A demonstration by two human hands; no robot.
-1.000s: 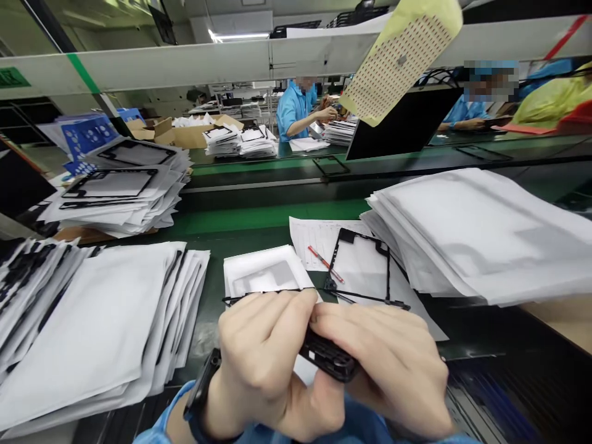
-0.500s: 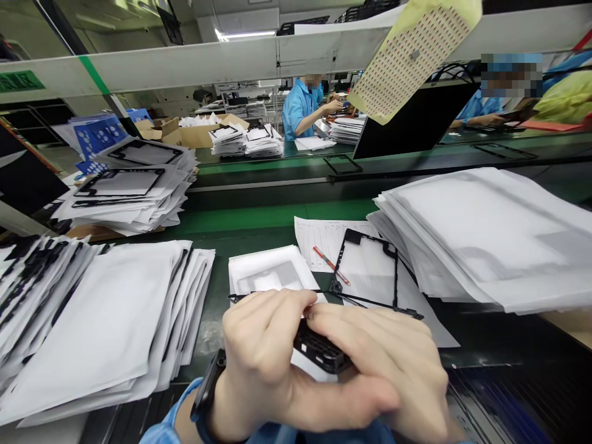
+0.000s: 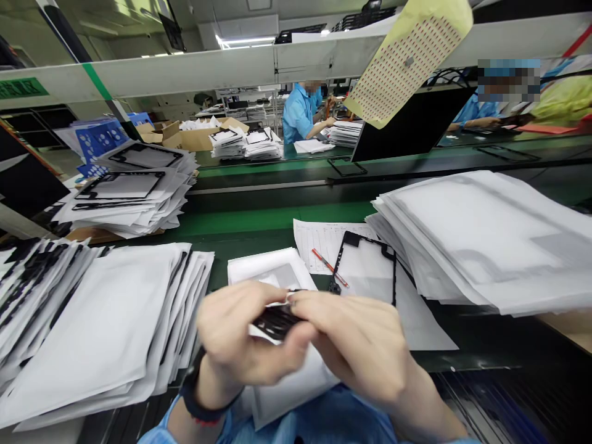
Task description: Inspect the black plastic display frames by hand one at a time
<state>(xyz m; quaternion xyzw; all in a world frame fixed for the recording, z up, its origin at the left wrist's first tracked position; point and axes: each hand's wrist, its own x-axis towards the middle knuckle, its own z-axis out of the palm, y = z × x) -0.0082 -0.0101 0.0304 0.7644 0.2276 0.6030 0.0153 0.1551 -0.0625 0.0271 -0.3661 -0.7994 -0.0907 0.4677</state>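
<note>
Both my hands meet low in the middle of the view around a small black plastic part (image 3: 274,320). My left hand (image 3: 235,339), with a dark band at the wrist, pinches its left end. My right hand (image 3: 356,345) grips its right end from above. The image of the hands is blurred. Under them lies a white sheet (image 3: 287,382). Just beyond sit a small white stack (image 3: 268,268) and a thin black frame (image 3: 370,271) on white paper.
A tall pile of white sheets (image 3: 485,234) fills the right. Fanned sheets (image 3: 102,320) lie left, framed stacks (image 3: 129,191) behind. A red pen (image 3: 328,266) rests on a printed form. People in blue (image 3: 298,111) work across the green belt (image 3: 277,216). A yellow dotted sheet (image 3: 407,58) hangs overhead.
My hands have shifted left with the black part and turned it. The long thin strip that lay in front of my fingers is no longer visible.
</note>
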